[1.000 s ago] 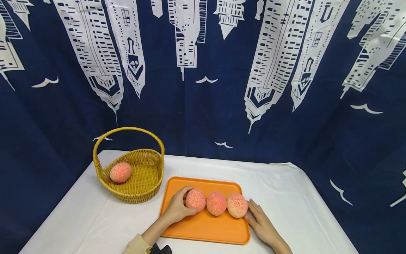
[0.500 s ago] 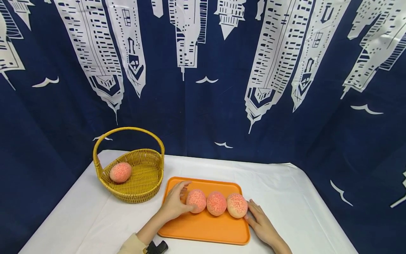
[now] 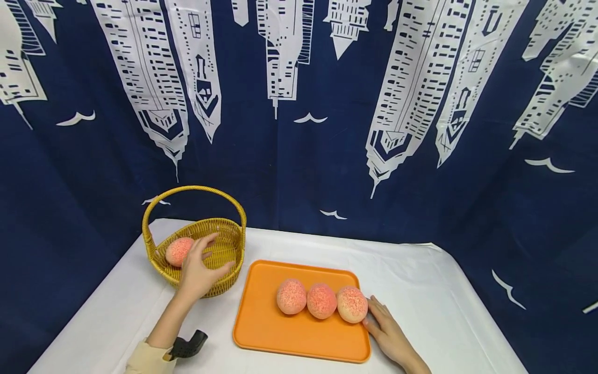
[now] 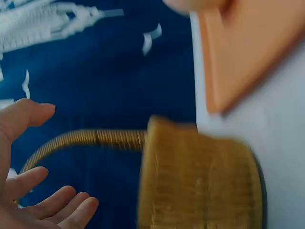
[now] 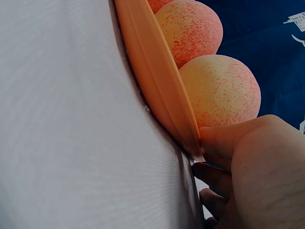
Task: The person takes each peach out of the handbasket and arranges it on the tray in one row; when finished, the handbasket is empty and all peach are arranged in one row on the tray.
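My left hand (image 3: 198,265) is spread over the wicker basket (image 3: 235,259), its thumb and fingers apart with nothing between them. A speckled pink peach (image 3: 177,252) lies at the left inside the basket, partly covered by that hand. In the left wrist view, the fingers (image 4: 57,200) stand beside the blurred basket (image 4: 205,176). On the orange tray (image 3: 299,343), three peaches sit in a row: left (image 3: 291,296), middle (image 3: 322,301) and right (image 3: 352,305). My right hand (image 3: 390,335) holds the tray's right edge, thumb at the rim beside the right peach (image 5: 221,90).
A white cloth (image 3: 420,275) covers the table. Behind it hangs a navy curtain (image 3: 299,171) with white building prints. The basket's tall arched handle (image 3: 193,187) rises over its opening. A black strap-like device (image 3: 188,344) sits at my left wrist.
My left hand has let go of the left peach on the tray and moved left, over the basket. The right hand stays at the tray edge. The head view has shifted slightly.
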A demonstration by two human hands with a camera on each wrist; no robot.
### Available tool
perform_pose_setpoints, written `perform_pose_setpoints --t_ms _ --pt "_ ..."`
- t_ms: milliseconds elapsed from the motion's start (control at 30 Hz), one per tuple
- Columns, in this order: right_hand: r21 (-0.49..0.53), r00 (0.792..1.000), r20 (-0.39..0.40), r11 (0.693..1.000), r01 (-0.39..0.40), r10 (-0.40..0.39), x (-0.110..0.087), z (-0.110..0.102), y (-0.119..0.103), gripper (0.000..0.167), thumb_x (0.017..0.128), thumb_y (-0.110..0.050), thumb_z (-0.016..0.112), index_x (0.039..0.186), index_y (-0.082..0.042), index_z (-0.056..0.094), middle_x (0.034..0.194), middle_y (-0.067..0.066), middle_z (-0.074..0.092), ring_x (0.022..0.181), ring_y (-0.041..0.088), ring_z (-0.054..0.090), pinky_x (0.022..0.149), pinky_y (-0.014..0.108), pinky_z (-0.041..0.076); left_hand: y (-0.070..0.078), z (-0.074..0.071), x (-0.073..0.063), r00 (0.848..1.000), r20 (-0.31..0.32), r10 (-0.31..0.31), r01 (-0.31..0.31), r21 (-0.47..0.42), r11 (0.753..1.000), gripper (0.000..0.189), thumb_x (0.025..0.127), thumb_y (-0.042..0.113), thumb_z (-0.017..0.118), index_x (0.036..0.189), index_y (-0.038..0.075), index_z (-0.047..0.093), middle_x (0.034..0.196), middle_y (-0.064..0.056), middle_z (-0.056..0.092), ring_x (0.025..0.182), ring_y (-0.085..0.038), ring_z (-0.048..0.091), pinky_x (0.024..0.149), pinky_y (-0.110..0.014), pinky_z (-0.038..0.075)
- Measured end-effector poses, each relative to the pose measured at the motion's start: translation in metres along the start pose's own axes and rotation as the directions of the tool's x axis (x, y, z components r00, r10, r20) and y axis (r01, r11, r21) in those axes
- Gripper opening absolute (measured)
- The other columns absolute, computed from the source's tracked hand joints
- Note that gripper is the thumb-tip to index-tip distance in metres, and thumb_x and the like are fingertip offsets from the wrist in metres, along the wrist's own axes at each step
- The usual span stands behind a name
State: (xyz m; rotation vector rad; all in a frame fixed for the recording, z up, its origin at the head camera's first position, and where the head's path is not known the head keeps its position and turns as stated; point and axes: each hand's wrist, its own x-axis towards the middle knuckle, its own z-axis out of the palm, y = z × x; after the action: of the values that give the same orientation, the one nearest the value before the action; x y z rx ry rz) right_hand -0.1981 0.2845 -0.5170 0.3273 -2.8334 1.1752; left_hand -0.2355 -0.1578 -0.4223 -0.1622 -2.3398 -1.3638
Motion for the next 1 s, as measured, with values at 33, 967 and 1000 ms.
perform_pose_setpoints --t_ms 33,967,1000 --pt "0.001 1.000 0.001 1.000 -0.003 0.003 0.000 0.000 0.000 0.059 0.098 -0.032 0.055 0.143 0.004 0.043 0.150 0.024 0.040 0.145 0.044 0.023 0.110 0.004 -0.005 -0.004 -0.006 0.002 1.000 -0.021 -0.015 0.015 0.025 1.000 0.071 0.074 0.008 0.082 0.137 0.003 0.049 0.133 -0.022 0.050 0.125 -0.040 0.048 0.106 -0.053 0.042" --pt "0.003 1.000 -0.008 1.000 0.008 -0.008 -0.001 0.000 -0.001 0.057 0.099 -0.031 0.054 0.143 0.003 0.044 0.150 0.024 0.040 0.145 0.045 0.023 0.111 0.005 -0.005 -0.079 -0.054 0.048 0.940 -0.006 -0.340 0.336 0.166 0.927 0.072 0.081 0.007 0.073 0.144 -0.004 0.039 0.139 -0.033 0.040 0.128 -0.048 0.038 0.105 -0.061 0.036" --pt "0.002 1.000 -0.005 1.000 0.005 -0.005 -0.001 0.000 -0.001 0.057 0.099 -0.031 0.054 0.144 0.003 0.044 0.150 0.023 0.040 0.145 0.044 0.023 0.111 0.006 -0.005 -0.080 -0.054 0.048 0.938 0.002 -0.346 0.340 0.173 0.924 0.072 0.081 0.006 0.072 0.144 -0.004 0.038 0.140 -0.033 0.039 0.129 -0.049 0.037 0.105 -0.061 0.036"
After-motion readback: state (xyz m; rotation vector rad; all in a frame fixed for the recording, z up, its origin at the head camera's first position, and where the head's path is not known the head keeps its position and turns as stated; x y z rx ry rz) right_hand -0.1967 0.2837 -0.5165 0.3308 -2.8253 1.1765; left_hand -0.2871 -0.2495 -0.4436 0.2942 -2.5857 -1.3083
